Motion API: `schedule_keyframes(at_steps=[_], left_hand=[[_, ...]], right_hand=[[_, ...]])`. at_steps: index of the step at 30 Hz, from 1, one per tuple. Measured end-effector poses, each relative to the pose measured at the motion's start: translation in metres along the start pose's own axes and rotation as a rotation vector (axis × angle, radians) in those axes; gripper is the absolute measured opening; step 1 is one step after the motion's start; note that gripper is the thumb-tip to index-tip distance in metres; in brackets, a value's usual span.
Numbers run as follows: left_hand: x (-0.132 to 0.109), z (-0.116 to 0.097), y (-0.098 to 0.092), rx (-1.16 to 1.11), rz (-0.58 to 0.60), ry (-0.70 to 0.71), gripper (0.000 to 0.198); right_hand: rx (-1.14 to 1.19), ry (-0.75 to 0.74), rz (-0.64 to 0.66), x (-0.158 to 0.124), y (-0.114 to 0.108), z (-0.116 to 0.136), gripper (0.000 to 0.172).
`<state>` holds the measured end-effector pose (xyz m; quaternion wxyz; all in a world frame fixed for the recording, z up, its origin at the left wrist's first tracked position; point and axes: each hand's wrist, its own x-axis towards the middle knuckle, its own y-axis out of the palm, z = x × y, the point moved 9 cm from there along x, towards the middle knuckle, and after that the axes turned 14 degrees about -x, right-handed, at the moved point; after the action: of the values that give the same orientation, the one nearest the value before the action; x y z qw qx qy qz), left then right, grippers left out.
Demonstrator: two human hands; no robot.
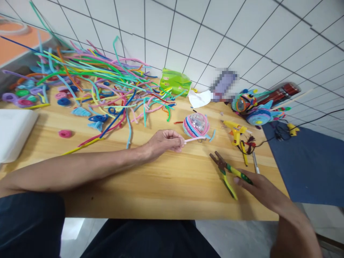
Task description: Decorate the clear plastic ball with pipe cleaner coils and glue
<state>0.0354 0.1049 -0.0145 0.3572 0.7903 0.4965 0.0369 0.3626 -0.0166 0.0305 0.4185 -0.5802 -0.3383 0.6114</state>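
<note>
My left hand (165, 142) rests on the wooden table (161, 182), fingers pinched on a short pink pipe cleaner (195, 139) that points right toward a ball wrapped in pink and blue pipe cleaners (195, 125). My right hand (259, 190) lies near the table's front right edge, its fingers on the green and yellow handles of a pair of pliers (225, 171). The pliers lie flat with their jaws open, pointing toward the left hand.
A big heap of coloured pipe cleaners (102, 82) and coiled rolls covers the far left. A yellow glue gun (235, 129), a pen (255, 162), a green packet (174, 81), finished pipe-cleaner figures (255, 107) and a white box (13, 132) stand around. A tiled wall rises behind.
</note>
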Motion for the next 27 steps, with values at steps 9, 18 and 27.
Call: schedule_keyframes(at_steps=[9, 18, 27], left_hand=[[0.0, 0.002, 0.005, -0.018, 0.055, -0.029, 0.019], [0.002, 0.005, 0.001, 0.038, 0.061, -0.034, 0.017], [0.007, 0.007, 0.0, 0.222, 0.109, 0.002, 0.012]], right_hand=[[-0.077, -0.095, -0.498, 0.018, -0.019, 0.003, 0.046], [-0.178, -0.547, -0.942, 0.016, -0.045, 0.186, 0.031], [-0.206, -0.629, -0.891, 0.022, -0.045, 0.216, 0.012]])
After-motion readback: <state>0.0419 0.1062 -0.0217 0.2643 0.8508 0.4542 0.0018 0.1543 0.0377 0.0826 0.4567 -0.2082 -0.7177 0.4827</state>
